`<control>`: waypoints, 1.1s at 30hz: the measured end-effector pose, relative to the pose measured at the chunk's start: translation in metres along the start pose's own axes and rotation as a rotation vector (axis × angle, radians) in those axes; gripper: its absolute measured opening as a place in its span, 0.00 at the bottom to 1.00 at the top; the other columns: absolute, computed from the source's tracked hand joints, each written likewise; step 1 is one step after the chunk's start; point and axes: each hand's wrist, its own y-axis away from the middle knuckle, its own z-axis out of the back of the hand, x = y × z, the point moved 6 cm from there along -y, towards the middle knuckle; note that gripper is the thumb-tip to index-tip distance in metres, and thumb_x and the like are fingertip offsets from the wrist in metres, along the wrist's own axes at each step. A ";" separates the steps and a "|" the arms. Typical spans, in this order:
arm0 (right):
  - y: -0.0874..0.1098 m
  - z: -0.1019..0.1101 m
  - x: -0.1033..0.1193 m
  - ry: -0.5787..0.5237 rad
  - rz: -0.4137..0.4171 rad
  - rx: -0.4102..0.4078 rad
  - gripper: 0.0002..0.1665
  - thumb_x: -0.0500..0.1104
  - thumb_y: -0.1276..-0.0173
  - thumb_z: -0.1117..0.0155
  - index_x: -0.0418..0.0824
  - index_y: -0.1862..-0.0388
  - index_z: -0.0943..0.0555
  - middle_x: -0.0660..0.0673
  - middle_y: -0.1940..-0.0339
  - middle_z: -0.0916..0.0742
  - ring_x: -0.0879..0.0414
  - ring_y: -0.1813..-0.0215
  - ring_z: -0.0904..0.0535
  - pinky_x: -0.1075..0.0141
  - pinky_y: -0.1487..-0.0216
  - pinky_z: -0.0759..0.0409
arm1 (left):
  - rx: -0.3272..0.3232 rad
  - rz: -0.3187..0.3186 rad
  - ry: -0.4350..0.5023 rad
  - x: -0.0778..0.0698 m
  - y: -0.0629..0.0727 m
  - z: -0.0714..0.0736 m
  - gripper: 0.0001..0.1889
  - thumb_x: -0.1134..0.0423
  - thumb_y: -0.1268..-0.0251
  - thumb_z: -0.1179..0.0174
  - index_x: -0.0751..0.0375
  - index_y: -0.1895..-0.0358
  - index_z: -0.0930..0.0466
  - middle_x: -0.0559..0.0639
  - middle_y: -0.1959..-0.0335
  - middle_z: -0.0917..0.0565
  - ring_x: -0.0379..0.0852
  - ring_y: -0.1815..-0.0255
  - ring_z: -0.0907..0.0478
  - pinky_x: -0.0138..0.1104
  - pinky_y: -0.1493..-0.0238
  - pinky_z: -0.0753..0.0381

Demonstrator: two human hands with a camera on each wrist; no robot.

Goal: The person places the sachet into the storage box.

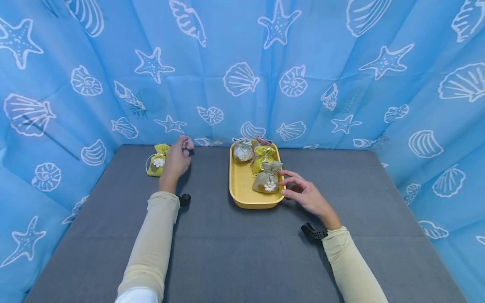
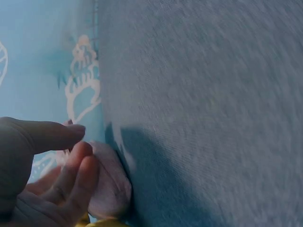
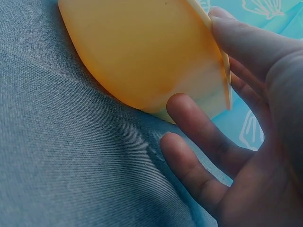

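At the far left, my left hand [image 1: 178, 159] pinches the gathered top of a pink drawstring pouch [image 1: 187, 143]. The left wrist view shows the pouch's rounded pink body [image 2: 111, 184] below the fingers, close to the cloth. A yellow pouch [image 1: 156, 162] with a white flower stands just left of that hand. My right hand [image 1: 307, 197] is at the right rim of a yellow tray [image 1: 236, 189], its fingers loosely spread. In the right wrist view the thumb [image 3: 236, 35] lies at the tray's rim. An olive-green pouch [image 1: 266, 181] with a flower sits in the tray beside those fingertips.
Also in the tray are a whitish pouch [image 1: 243, 151], a yellow pouch [image 1: 261, 158] and, behind, a pink pouch [image 1: 263, 141]. A grey cloth [image 1: 235, 252] covers the table. Blue curtains [image 1: 212, 54] with shells border its back and sides.
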 end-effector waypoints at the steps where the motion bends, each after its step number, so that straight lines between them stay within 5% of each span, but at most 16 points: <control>1: 0.000 -0.001 0.000 -0.003 0.002 0.003 0.15 0.41 0.26 0.35 0.38 0.43 0.18 0.43 0.22 0.28 0.58 0.50 0.18 0.67 0.56 0.15 | 0.007 0.003 -0.007 0.000 -0.001 0.000 0.37 0.74 0.32 0.45 0.55 0.21 0.43 0.64 0.27 0.30 0.63 0.37 0.26 0.56 0.36 0.25; 7: -0.001 -0.002 0.001 -0.015 0.019 0.003 0.15 0.39 0.26 0.35 0.36 0.44 0.18 0.42 0.23 0.28 0.59 0.51 0.18 0.67 0.56 0.15 | 0.045 0.083 -0.024 0.003 -0.003 0.000 0.40 0.71 0.30 0.43 0.58 0.18 0.51 0.67 0.24 0.34 0.66 0.24 0.35 0.59 0.27 0.31; 11: 0.000 0.000 0.003 -0.009 0.029 -0.001 0.15 0.39 0.26 0.35 0.36 0.43 0.18 0.41 0.23 0.28 0.57 0.50 0.18 0.68 0.56 0.15 | 0.050 0.131 -0.018 0.004 -0.003 0.002 0.41 0.69 0.31 0.45 0.62 0.17 0.54 0.67 0.29 0.28 0.65 0.28 0.30 0.57 0.30 0.27; 19: 0.001 0.002 0.001 -0.007 0.023 -0.004 0.15 0.40 0.26 0.35 0.37 0.44 0.18 0.42 0.23 0.28 0.55 0.50 0.19 0.68 0.55 0.16 | 0.141 0.042 -0.241 -0.002 0.003 -0.007 0.34 0.66 0.31 0.41 0.60 0.22 0.38 0.67 0.32 0.31 0.66 0.32 0.28 0.58 0.29 0.28; 26: 0.001 0.001 0.001 -0.005 0.014 -0.006 0.15 0.41 0.26 0.35 0.38 0.44 0.18 0.42 0.22 0.28 0.55 0.49 0.18 0.68 0.55 0.15 | 0.130 -0.002 -0.286 -0.009 0.009 -0.005 0.22 0.69 0.29 0.47 0.65 0.33 0.23 0.63 0.43 0.26 0.58 0.45 0.26 0.55 0.38 0.24; 33: 0.001 0.000 0.000 0.003 0.006 -0.001 0.15 0.41 0.26 0.35 0.39 0.44 0.18 0.43 0.23 0.28 0.55 0.49 0.18 0.68 0.55 0.16 | 0.098 0.046 -0.270 -0.013 0.013 0.004 0.18 0.66 0.29 0.44 0.65 0.39 0.20 0.63 0.42 0.22 0.59 0.43 0.23 0.56 0.39 0.22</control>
